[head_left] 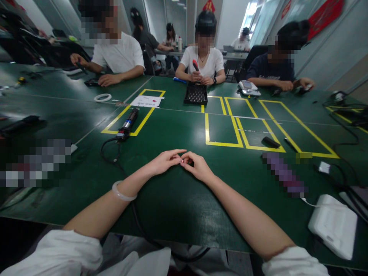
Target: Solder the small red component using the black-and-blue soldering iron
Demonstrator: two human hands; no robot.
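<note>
My left hand [164, 162] and my right hand [199, 165] meet over the middle of the green table [172, 203], fingertips touching. The left index finger stretches out while its thumb and other fingertips press against the right hand's. On the right, the thumb and index finger curl into a pinch. A tiny pale, shiny spot shows between the fingertips; whether it is a small object or a fingernail I cannot tell. A pale bangle [124, 191] circles my left wrist. Left of the hands lies a black and silver cylindrical tool [130, 120] with a cable.
Yellow tape outlines [224, 145] mark the table. Across it, a person holds a red-handled tool [196, 65] by a black tray [195, 94]; other people sit either side. A black object [270, 142], a blurred-out phone-shaped item [283, 172] and a white box [333, 226] lie right.
</note>
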